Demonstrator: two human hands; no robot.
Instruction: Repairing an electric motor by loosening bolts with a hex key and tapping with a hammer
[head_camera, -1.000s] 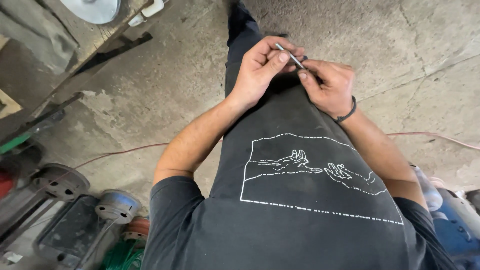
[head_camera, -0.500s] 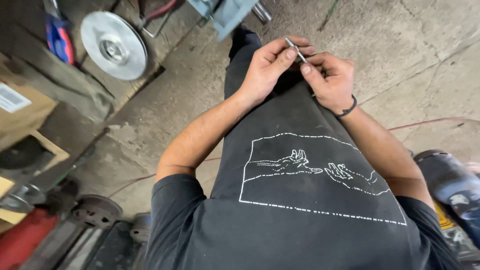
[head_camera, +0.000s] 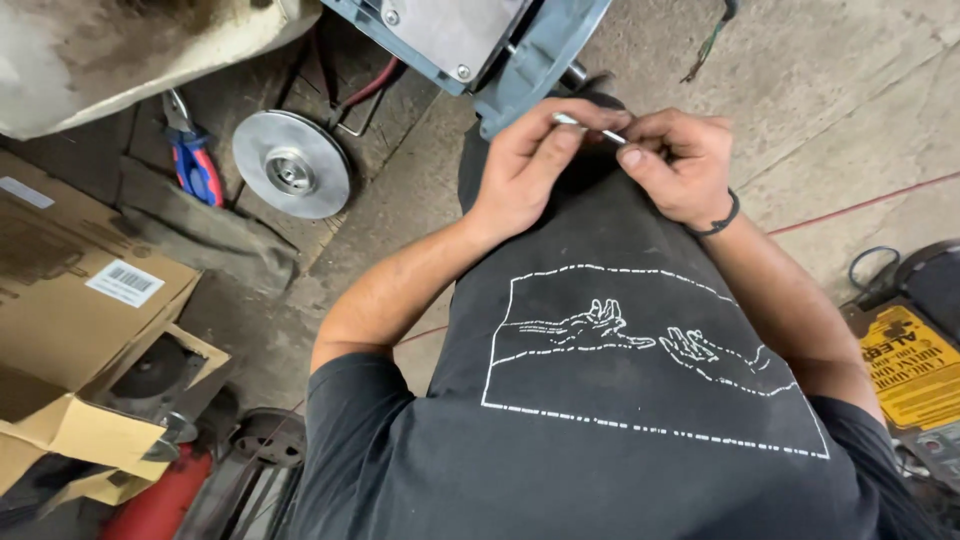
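Head view is looking straight down the person's dark T-shirt (head_camera: 620, 430), printed with a white line drawing of two reaching hands, toward both hands raised together in front of the chest. The left hand (head_camera: 530, 165) is pinching one end of a thin metal rod (head_camera: 590, 128) between thumb and fingertips, and the right hand (head_camera: 680, 160) is pinching the other end, so both hands are closing on the same small piece and nearly touching each other. The rod is lying almost level between them, its silver shaft showing only in the short gap between the fingers. A dark band (head_camera: 722, 218) is circling the right wrist.

Just beyond the hands, a blue-grey metal machine housing (head_camera: 470, 40) is sitting at the top edge of the view. To its left, a round silver pulley (head_camera: 292, 165) is resting on the concrete floor (head_camera: 860, 100), with blue-and-red-handled pliers (head_camera: 195, 165) just beside it. An open cardboard box (head_camera: 70, 330) is filling the lower left. A thin red wire (head_camera: 860, 205) is running across the floor on the right, near a yellow label (head_camera: 915, 365) at the right edge.
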